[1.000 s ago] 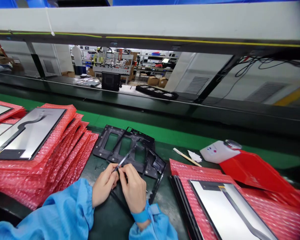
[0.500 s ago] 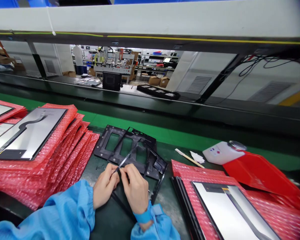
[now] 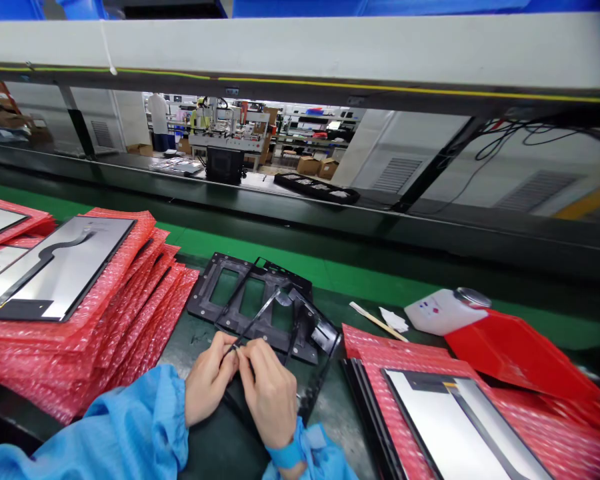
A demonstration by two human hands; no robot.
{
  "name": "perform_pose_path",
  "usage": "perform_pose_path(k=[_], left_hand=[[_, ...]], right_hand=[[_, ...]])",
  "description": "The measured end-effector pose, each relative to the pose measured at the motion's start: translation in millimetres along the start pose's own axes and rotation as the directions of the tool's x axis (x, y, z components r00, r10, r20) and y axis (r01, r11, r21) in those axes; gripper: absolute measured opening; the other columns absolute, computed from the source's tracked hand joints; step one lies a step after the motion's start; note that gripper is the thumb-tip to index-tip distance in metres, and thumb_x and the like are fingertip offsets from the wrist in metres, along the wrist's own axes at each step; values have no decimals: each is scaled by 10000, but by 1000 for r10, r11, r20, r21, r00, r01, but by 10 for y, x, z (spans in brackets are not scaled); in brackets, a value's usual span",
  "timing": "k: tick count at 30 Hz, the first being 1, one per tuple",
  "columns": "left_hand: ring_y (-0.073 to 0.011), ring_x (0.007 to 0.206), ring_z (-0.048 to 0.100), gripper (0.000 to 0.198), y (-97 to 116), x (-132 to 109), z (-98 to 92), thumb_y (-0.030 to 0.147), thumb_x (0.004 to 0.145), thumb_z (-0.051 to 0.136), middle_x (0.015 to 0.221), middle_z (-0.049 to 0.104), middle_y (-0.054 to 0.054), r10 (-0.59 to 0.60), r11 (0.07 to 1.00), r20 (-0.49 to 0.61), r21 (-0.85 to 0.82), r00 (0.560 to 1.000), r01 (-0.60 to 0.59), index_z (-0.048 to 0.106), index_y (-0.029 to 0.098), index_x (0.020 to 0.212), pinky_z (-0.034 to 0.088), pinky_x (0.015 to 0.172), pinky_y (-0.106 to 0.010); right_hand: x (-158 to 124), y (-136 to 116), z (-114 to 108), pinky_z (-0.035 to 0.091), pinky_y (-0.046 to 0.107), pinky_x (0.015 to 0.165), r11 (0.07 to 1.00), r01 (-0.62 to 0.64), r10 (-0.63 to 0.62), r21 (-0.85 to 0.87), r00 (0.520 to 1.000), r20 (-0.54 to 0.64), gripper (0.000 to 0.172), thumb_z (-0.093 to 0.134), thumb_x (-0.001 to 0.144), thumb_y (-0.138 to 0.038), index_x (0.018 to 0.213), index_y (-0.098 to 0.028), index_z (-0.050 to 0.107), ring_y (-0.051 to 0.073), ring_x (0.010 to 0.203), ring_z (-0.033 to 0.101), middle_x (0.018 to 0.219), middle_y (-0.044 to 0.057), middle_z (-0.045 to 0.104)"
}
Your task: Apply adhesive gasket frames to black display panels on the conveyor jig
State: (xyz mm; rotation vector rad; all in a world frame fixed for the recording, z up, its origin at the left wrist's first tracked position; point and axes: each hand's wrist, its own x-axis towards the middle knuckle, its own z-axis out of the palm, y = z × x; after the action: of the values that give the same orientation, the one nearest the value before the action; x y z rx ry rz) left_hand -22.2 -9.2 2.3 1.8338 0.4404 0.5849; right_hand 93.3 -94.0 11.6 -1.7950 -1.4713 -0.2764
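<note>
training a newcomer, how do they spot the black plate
Find the dark bench between red bubble-wrap stacks. Just beyond the right hand lies the black plate, told from the thin frame across it by its row of rectangular openings.

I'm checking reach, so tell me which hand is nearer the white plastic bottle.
Right. The right hand is left of the white plastic bottle and closer to the camera; the left hand is farther left, beside the right.

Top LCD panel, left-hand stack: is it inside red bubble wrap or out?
Out: the LCD panel lies on top of the red bubble wrap, silvery and uncovered, with its dark ribbon cable showing.
</note>
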Motion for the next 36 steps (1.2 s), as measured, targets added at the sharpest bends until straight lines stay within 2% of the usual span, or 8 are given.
perform_pose_path(k=[6, 10, 15, 19, 24, 28, 33, 36], left_hand=[[-128, 661, 501, 195, -18, -4, 3, 318, 995, 319, 769, 541, 9, -11, 1000, 9, -7, 1000, 11, 427, 183, 1087, 382, 644, -246], [-133, 690, 513, 189, -17, -1, -4, 308, 997, 318, 771, 529, 9, 3, 1000, -3, 12, 1000, -3, 425, 186, 1093, 387, 670, -252], [-130, 665, 508, 190, 14, 1, -9, 309, 997, 317, 760, 531, 12, 1, 1000, 16, 21, 1000, -1, 424, 189, 1097, 379, 652, -248], [-138, 689, 513, 188, 21, -2, -13, 311, 994, 320, 772, 532, 7, 18, 999, -12, 28, 1000, -18, 426, 189, 1090, 380, 663, -250], [-132, 672, 519, 194, 6, -8, -5, 313, 1000, 305, 771, 545, 11, 12, 999, 5, 30, 1000, -12, 414, 189, 1102, 375, 651, -247], [-145, 718, 543, 203, -17, -7, 1, 325, 998, 307, 803, 561, -1, 15, 999, -9, 44, 1000, -14, 420, 191, 1099, 381, 673, -254], [-139, 679, 539, 199, -15, -5, -2, 313, 998, 301, 778, 565, 9, 12, 998, -1, 58, 1000, -12, 410, 196, 1116, 377, 658, -252], [-148, 709, 549, 186, -3, -10, -5, 319, 995, 313, 789, 561, 2, 20, 998, -20, 56, 1000, -19, 419, 199, 1089, 382, 668, -256]], right_hand=[[11, 19, -7, 426, 280, 676, 998, -51, 50, -22, 998, -38, 166, 415, 985, -215, 841, -201, 498, 173, 765, 582, 800, 35, 563], [10, -7, -16, 434, 280, 683, 999, 4, -5, -34, 1000, -11, 188, 411, 984, -215, 819, -204, 500, 167, 753, 582, 788, 32, 566], [18, 5, -29, 431, 279, 675, 999, -32, 29, -43, 998, -48, 168, 415, 983, -217, 840, -205, 502, 171, 763, 584, 796, 36, 566], [5, 14, -11, 422, 277, 667, 999, 36, -36, -34, 999, 0, 188, 410, 984, -203, 810, -207, 481, 167, 742, 573, 781, 30, 556], [29, 21, -18, 425, 281, 673, 998, -12, 10, -54, 999, -45, 160, 419, 982, -205, 839, -202, 493, 170, 761, 582, 798, 33, 565], [26, -2, -28, 432, 279, 673, 998, 23, -24, -60, 999, -24, 177, 417, 982, -207, 824, -204, 497, 165, 757, 584, 795, 31, 570], [29, -21, -27, 443, 276, 665, 998, -11, 7, -62, 999, -51, 185, 415, 981, -216, 822, -204, 508, 162, 748, 590, 785, 31, 569], [23, -32, -21, 446, 278, 675, 998, 34, -36, -62, 999, -34, 205, 405, 983, -215, 806, -208, 509, 162, 746, 590, 774, 30, 574]])
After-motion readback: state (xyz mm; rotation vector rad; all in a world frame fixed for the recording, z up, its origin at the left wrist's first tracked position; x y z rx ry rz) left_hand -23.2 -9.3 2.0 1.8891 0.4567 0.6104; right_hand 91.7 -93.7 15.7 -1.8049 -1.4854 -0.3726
